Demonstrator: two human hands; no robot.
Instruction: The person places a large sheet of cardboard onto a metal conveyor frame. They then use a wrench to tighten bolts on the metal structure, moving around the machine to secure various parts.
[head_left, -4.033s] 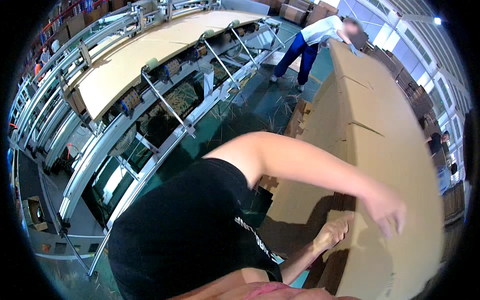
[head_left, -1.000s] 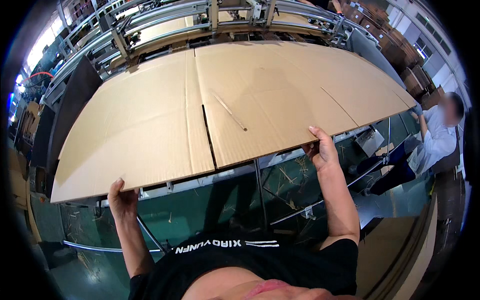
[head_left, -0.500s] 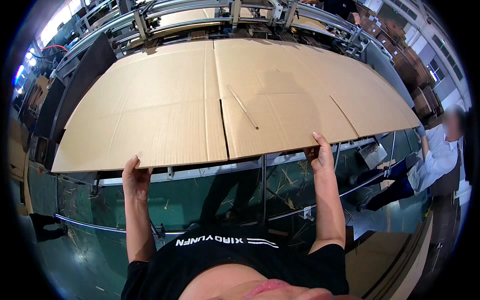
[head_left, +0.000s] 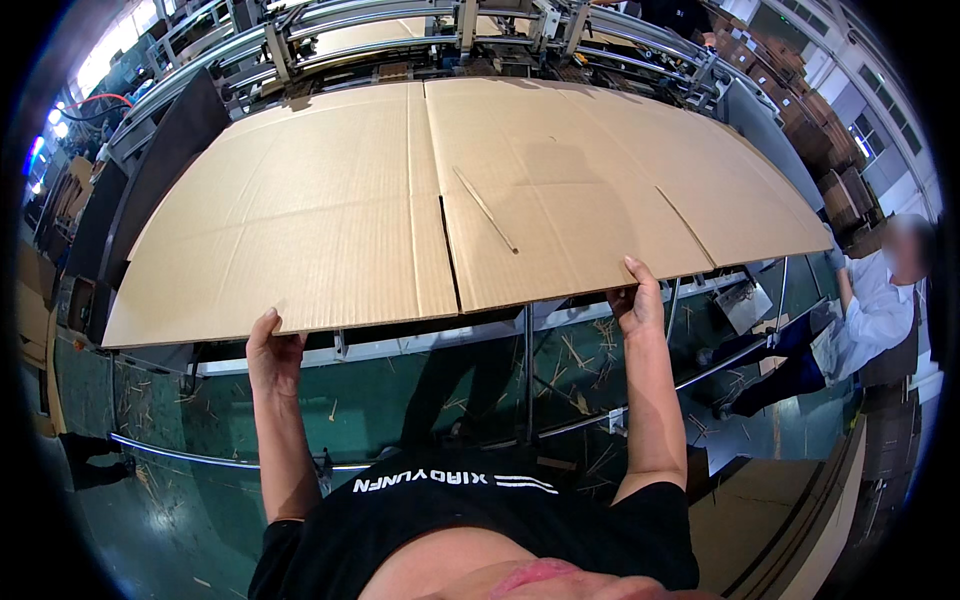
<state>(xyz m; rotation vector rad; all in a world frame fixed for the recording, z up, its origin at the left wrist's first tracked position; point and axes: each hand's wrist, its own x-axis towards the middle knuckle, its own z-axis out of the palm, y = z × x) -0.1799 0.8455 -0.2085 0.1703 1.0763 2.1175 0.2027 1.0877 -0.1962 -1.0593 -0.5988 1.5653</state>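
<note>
A wide, flat cardboard sheet [head_left: 330,210] lies in front of me, scored with creases and cut by slots at its near edge. My left hand [head_left: 275,352] grips that edge left of the middle slot, thumb on top and fingers underneath. Further right, my right hand [head_left: 638,298] pinches the same edge in the same way. The fingers of both hands are partly hidden below the board. On top of the sheet, right of the middle slot, rests a thin cardboard strip [head_left: 487,212].
A machine with metal rails [head_left: 420,40] runs along the far side. Dark side plates [head_left: 180,150] stand at the left. A metal bar [head_left: 200,455] crosses below the sheet, above a green floor [head_left: 400,385] littered with scraps. Another person [head_left: 880,310] stands at the right, near the sheet's corner.
The sheet's near edge, right of the middle, has shifted slightly away from me, and my right hand with it. My left hand keeps its hold almost in place.
</note>
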